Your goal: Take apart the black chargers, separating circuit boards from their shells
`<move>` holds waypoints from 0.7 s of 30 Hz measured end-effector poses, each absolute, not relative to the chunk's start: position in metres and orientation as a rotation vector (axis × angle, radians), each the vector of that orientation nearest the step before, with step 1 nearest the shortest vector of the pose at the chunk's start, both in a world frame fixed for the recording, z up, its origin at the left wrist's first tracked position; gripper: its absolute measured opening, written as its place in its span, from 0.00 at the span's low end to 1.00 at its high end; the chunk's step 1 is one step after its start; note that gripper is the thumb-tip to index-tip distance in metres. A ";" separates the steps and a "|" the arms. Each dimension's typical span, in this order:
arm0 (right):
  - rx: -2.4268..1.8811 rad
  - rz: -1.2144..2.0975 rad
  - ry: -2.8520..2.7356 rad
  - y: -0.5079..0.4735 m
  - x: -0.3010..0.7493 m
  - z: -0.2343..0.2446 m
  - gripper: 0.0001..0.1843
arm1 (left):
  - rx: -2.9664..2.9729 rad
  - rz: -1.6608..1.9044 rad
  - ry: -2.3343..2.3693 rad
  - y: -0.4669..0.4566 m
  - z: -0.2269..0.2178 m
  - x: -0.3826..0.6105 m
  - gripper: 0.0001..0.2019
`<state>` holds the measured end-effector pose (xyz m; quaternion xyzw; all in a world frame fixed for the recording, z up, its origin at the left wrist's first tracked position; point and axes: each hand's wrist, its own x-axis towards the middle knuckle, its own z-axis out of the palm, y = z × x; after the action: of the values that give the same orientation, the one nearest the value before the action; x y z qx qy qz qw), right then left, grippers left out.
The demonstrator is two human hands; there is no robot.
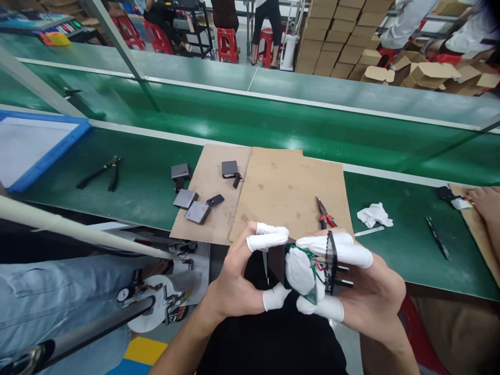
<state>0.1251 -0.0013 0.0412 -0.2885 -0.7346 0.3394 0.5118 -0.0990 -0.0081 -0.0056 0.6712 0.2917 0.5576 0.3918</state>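
Note:
My left hand [234,284], with white finger cots on its fingertips, grips a dark grey adapter housing [276,264] between thumb and fingers. Held in my right hand [371,291], also in finger cots, is a green circuit board [312,298] with a white putty-like lump [300,271] on it. A black plug plate [331,263] with two prongs stands at the board's right side, joined by red and black wires. The board's left edge meets the housing; how far it sits inside is hidden. Red-handled pliers [324,212] lie just beyond my right hand.
Cardboard sheets [289,182] cover the green bench [144,195]. Several grey adapter housings [197,212] lie to the left, near cutters [102,172]. At right are a crumpled tissue [375,214], tweezers [437,238] and another person's hand [486,205].

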 end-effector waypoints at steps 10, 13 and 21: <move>-0.949 0.928 -1.642 0.009 0.128 -0.024 0.33 | 1.553 1.252 0.856 0.007 -0.048 -0.097 0.38; -1.096 0.891 -1.395 0.024 0.130 -0.059 0.31 | 1.573 1.117 1.078 0.026 -0.070 -0.099 0.30; -1.403 0.384 -1.628 0.048 0.135 -0.123 0.32 | 1.536 1.323 1.569 0.086 -0.065 -0.136 0.35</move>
<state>0.1347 0.0478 -0.1232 -0.5701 -0.6617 0.1562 0.4612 -0.1364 0.0857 -0.0646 0.5744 0.5866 0.4948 0.2848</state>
